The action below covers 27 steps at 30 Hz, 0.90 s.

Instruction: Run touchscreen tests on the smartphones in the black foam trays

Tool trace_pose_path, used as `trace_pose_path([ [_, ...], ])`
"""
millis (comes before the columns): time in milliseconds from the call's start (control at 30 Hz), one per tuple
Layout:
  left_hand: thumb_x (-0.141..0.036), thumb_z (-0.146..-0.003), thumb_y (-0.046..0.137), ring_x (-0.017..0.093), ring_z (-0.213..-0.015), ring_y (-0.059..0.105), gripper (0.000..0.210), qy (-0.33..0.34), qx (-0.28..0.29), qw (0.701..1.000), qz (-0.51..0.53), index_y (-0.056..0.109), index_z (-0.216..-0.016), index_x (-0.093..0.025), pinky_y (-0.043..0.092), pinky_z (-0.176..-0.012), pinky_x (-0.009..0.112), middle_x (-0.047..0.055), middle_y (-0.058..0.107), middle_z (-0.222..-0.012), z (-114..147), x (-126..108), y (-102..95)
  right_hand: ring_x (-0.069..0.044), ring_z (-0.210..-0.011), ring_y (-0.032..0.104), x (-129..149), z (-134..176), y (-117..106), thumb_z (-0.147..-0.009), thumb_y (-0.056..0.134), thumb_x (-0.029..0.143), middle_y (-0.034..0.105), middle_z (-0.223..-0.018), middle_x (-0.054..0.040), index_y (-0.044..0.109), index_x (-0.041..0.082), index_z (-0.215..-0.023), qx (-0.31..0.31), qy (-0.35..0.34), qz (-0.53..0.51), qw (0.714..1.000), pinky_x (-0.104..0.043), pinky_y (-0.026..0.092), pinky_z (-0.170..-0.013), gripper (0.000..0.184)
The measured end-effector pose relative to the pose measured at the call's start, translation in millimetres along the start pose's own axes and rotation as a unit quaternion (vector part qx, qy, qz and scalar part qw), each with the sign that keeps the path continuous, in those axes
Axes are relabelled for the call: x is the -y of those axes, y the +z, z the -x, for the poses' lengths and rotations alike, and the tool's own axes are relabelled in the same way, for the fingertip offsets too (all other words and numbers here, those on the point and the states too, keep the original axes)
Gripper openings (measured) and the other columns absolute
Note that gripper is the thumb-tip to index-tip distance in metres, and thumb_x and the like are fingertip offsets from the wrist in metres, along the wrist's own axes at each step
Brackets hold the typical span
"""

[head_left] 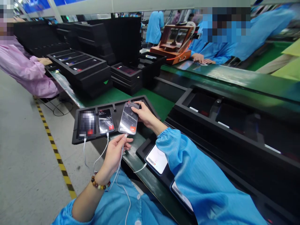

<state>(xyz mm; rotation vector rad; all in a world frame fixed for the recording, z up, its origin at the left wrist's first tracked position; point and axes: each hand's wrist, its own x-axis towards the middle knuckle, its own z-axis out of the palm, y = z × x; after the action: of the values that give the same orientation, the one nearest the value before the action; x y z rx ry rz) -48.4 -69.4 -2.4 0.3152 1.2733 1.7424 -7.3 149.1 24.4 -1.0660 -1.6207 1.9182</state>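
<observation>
My right hand [145, 114] grips a smartphone [128, 118] by its upper right edge, tilted above a black foam tray [77, 137]. At the phone's lower end, my left hand [117, 148] pinches the plug of a white charging cable [122, 150]. The plug meets the phone's bottom edge; whether it is fully in, I cannot tell. Two more smartphones lie in the tray: one with a dark lit screen [106, 120], and a partly blurred one [86, 124] at the left end. White cables run from both. By my right sleeve, a phone with a white screen [157, 159] rests in another tray.
Black trays [82, 73] holding phones are stacked at the back left. More trays [217, 115] with phones stand at the right. An orange-brown fixture [173, 43] is on the bench behind. Co-workers in blue and pink sit nearby. Loose cables hang over the bench edge.
</observation>
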Motion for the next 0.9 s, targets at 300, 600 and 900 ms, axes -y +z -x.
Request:
trace_pose_path([
  [300, -0.039, -0.068, 0.107, 0.010, -0.071, 0.067, 0.043, -0.022, -0.007, 0.999, 0.040, 0.084, -0.093, -0.012, 0.056, -0.071, 0.019, 0.008, 0.083, -0.089, -8, -1, -3.4, -0.014, -0.074, 0.071, -3, 5, 1, -0.105, 0.069, 0.031, 0.071, -0.095, 0.0043, 0.045, 0.033, -0.142, 0.024, -0.029, 0.016, 0.999, -0.023, 0.060, -0.064, 0.044],
  [600, -0.013, -0.084, 0.094, 0.008, -0.068, 0.068, 0.021, -0.044, -0.037, 0.994, 0.093, 0.074, -0.091, -0.015, 0.058, -0.067, 0.016, 0.008, 0.083, -0.098, -26, 1, 6.2, -0.019, -0.066, 0.069, 17, -18, 0, -0.097, 0.085, 0.038, 0.068, -0.078, 0.0015, 0.062, 0.022, -0.132, 0.007, -0.036, 0.132, 0.991, -0.030, 0.061, -0.064, 0.045],
  [900, -0.013, -0.098, 0.078, 0.010, -0.095, 0.078, 0.004, -0.020, -0.037, 0.998, 0.047, 0.077, -0.099, -0.016, 0.061, -0.090, 0.018, 0.008, 0.084, -0.120, -65, 3, 35.8, -0.023, -0.093, 0.072, 90, 89, -69, -0.111, 0.066, 0.050, 0.076, -0.101, -0.0044, 0.073, 0.020, -0.119, -0.071, -0.234, 0.395, 0.885, -0.034, 0.053, -0.091, 0.032],
])
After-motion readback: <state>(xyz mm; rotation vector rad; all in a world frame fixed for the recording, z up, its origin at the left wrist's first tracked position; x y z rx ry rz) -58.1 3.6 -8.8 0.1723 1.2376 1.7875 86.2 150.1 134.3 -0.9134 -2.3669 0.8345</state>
